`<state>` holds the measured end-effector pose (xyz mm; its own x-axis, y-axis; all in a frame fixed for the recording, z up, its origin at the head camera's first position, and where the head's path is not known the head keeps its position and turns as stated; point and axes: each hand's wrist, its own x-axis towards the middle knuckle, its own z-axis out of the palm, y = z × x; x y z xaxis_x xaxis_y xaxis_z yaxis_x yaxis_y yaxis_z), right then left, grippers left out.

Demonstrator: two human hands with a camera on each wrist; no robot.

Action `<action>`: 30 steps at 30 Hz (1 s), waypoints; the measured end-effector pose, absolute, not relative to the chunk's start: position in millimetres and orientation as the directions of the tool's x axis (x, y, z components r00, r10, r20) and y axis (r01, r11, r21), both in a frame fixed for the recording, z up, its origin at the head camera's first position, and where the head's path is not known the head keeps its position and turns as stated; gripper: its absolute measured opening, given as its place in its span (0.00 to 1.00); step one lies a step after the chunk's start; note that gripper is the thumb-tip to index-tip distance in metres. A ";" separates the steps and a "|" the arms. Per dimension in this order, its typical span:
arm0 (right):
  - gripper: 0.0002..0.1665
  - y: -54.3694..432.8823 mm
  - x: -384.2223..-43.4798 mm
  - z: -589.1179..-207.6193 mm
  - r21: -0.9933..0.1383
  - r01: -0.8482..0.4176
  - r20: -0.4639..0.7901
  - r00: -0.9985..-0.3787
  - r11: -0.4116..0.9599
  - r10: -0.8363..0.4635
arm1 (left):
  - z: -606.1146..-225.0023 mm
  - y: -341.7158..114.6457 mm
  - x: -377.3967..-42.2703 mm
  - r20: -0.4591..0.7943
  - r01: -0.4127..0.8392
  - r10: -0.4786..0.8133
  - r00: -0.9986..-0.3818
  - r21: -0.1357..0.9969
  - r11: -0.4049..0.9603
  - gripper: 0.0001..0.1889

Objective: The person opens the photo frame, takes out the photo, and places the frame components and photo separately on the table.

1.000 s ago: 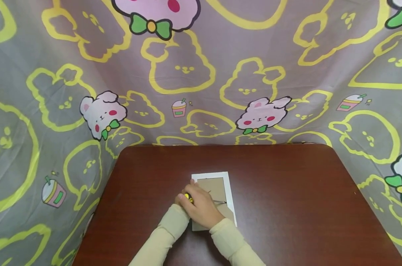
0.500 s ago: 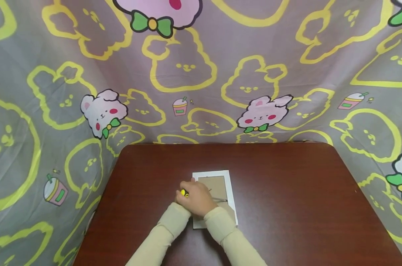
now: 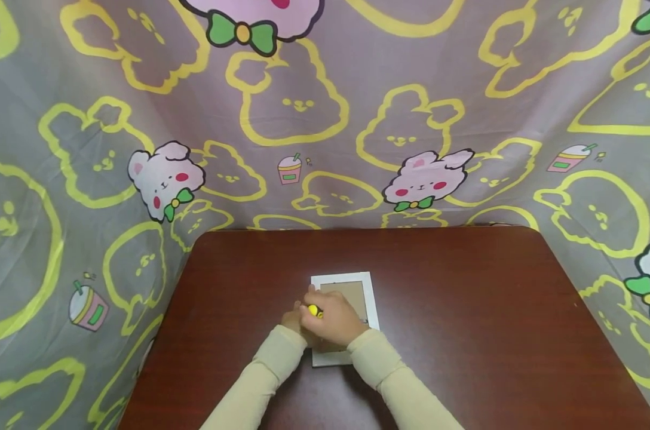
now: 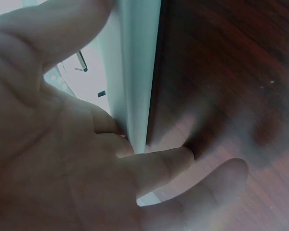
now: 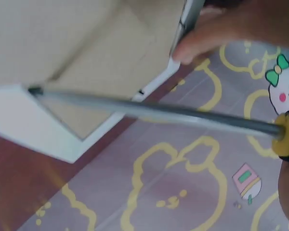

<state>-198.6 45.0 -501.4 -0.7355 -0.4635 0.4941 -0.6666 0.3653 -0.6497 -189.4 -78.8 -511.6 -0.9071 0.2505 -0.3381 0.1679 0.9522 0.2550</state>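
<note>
A white picture frame (image 3: 373, 304) lies on the table with its brown backing board (image 3: 352, 292) facing up. My right hand (image 3: 340, 319) grips the yellow-and-black handle of a screwdriver (image 3: 314, 310). In the right wrist view, the steel screwdriver shaft (image 5: 183, 115) slants across the backing, its tip right at the inner edge of the white border. My left hand (image 3: 294, 319) holds the frame's left side. Seen from the left wrist, the left thumb (image 4: 62, 29) lies over the frame, and two fingers (image 4: 212, 187) reach past its outer edge close over the wood.
The dark red-brown table (image 3: 465, 286) extends around the frame on all sides. Behind it and at both sides hangs a grey curtain (image 3: 325, 119) printed with yellow outlines, rabbits and drink cups. Small dark tabs (image 5: 141, 91) show along the border's inner edge.
My right hand and the screwdriver handle moved left, then back to the right. The shaft, visible across the backing before, is now mostly hidden by the hand in the head view. The left hand stays at the frame.
</note>
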 end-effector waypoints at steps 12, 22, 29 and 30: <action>0.15 90.0 -210.2 -488.7 -0.745 -0.648 0.588 -0.751 0.158 -0.301 | -527.3 -75.5 -200.9 -0.422 0.171 0.224 -0.879 0.160 0.972 0.69; 0.18 111.1 -208.5 -490.3 -0.787 -0.617 0.605 -0.764 -0.021 -0.224 | -525.9 -73.7 -200.1 -0.444 0.160 0.222 -0.868 0.172 0.972 0.69; 0.17 114.8 -205.4 -491.6 -0.810 -0.584 0.580 -0.785 -0.051 -0.215 | -522.6 -71.9 -199.2 -0.439 0.168 0.215 -0.872 0.143 0.975 0.69; 0.17 114.8 -205.0 -491.6 -0.817 -0.575 0.570 -0.794 -0.045 -0.212 | -523.4 -71.6 -199.0 -0.437 0.174 0.216 -0.873 0.135 0.975 0.69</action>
